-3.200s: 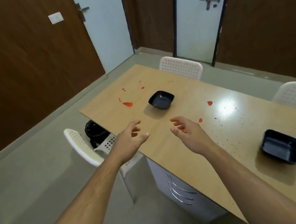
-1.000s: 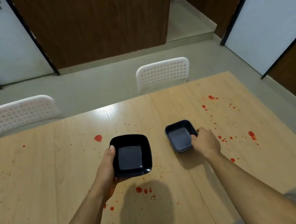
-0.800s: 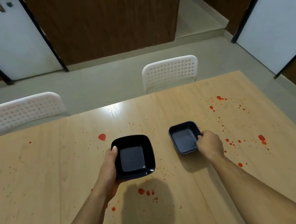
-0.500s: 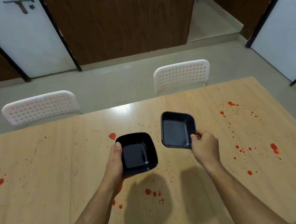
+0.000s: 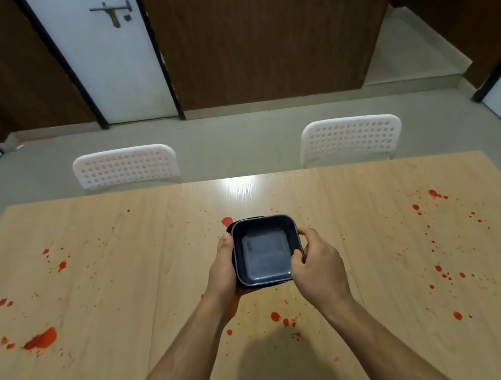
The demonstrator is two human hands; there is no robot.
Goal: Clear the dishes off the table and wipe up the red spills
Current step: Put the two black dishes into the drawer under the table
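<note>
There is a single view, from a wide-angle camera worn on the person's head, looking forward and down. It sits above and behind the left hand and right hand, whose forearms enter from the bottom edge and meet near the centre of the frame, so the hands are seen close and from above. Beyond the hands the view runs across the table to two white chairs at its far side, then floor, a white door and dark panelled walls. Straight edges bow toward the corners. No second view shares the scene.
</note>
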